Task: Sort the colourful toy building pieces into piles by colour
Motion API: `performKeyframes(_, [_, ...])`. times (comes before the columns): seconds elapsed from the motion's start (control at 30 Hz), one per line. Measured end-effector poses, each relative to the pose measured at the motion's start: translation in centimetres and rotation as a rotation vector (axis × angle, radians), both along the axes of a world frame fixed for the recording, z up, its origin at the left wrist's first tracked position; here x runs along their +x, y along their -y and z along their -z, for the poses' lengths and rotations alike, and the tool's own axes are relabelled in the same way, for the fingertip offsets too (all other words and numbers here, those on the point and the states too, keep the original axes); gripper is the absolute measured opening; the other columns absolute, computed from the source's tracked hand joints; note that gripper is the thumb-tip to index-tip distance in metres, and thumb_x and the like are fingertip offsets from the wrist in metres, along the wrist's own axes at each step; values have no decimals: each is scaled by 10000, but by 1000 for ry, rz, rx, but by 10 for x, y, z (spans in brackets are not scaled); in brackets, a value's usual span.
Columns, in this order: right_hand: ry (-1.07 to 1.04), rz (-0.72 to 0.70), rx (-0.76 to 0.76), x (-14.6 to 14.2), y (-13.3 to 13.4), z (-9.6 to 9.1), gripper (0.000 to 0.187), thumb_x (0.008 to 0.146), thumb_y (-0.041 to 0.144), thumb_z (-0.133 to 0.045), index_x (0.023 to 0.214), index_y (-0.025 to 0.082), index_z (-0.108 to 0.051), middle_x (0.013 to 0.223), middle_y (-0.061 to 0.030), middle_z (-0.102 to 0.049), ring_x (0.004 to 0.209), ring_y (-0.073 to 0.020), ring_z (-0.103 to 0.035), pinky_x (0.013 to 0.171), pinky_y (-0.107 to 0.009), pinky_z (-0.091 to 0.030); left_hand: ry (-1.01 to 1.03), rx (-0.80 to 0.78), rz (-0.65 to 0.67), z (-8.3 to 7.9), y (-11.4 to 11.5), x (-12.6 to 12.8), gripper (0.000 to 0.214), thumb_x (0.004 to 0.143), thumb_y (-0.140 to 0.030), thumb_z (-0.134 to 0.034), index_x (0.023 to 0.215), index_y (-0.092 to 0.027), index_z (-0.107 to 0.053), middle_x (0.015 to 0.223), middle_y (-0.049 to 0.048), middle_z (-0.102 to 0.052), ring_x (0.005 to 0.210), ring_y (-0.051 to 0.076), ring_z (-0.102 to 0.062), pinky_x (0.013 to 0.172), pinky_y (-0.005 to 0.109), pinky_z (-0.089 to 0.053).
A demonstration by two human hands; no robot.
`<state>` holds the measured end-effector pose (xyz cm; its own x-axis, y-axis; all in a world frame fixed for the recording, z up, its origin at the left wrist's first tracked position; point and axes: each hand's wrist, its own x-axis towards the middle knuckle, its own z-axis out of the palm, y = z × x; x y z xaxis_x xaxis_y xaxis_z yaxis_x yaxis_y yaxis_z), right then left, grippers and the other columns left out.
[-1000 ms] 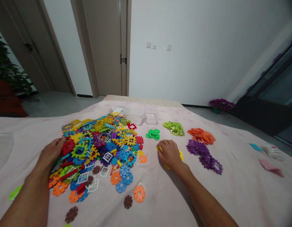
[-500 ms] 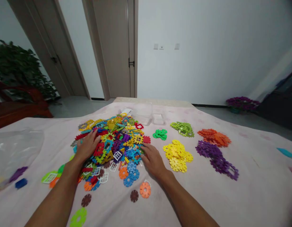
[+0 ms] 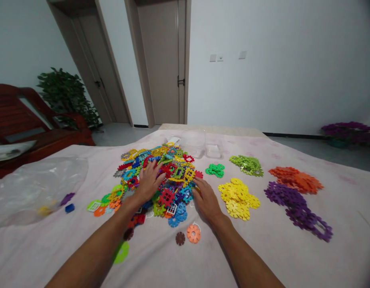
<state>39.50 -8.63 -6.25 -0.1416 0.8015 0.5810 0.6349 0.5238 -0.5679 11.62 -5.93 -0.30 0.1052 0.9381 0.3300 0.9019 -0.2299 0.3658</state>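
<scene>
1. Your left hand [image 3: 150,180] has moved from the left part of the mixed heap [image 3: 171,174] into its middle, fingers spread wide on top.
2. Your right hand [image 3: 206,198], off the yellow pile [image 3: 239,199] since the first frame, sits loosely bent at the heap's right edge; can't tell if it grips anything.
3. Heap: hard plastic, notched discs, square frames, white lattice windows; too jumbled to count.
4. Five single-colour piles right of it: yellow, green [image 3: 215,170], lime [image 3: 246,165], orange [image 3: 295,180], purple [image 3: 285,195].
5. Two clear plastic boxes [image 3: 193,145] behind; one crinkled, see-through bag [image 3: 53,184] left.
</scene>
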Motion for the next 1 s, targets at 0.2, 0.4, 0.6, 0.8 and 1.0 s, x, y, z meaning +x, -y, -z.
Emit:
performKeyframes(0.2, [23,12,-28,-4,-1,-1,410,966,327,-560,1347,190,-625,1411,-151,-614,1322,-304,-557,1130,-541,-449,-57,-163,-645,29,46,-125,750,973,-660,-293,1584,-243,-413,1673,220,-272,1536,468,-196,1124,775,-159])
performKeyframes(0.4, [62,24,-44,-5,0,-3,416,970,320,-554,1364,202,-614,1415,-138,-616,1324,-301,-553,1122,-534,-453,28,-293,-733,48,41,-121,699,942,-666,-323,1498,-290,-519,1593,198,-430,1478,451,-347,1102,744,-251])
performKeyframes(0.6, [79,36,-61,-6,0,-2,420,956,314,-580,1354,189,-627,1421,-144,-610,1320,-297,-556,1118,-517,-457,229,-133,-511,35,0,-50,625,1014,-535,-236,1496,-227,-490,1545,151,-510,1446,311,-434,1195,567,-277])
performKeyframes(0.8, [56,13,-60,-3,1,-3,406,980,327,-546,1363,215,-618,1418,-130,-614,1322,-286,-551,1121,-513,-449,506,-51,-222,15,-16,2,641,1017,-544,-323,1554,-214,-436,1658,106,-365,1569,251,-223,1279,493,-150])
performKeyframes(1.0, [13,-16,-44,-1,0,-1,406,988,340,-526,1368,226,-613,1409,-127,-618,1325,-282,-551,1130,-521,-444,887,97,21,-24,-19,-23,640,1025,-561,-283,1465,-185,-556,1547,103,-532,1422,242,-491,1130,415,-455])
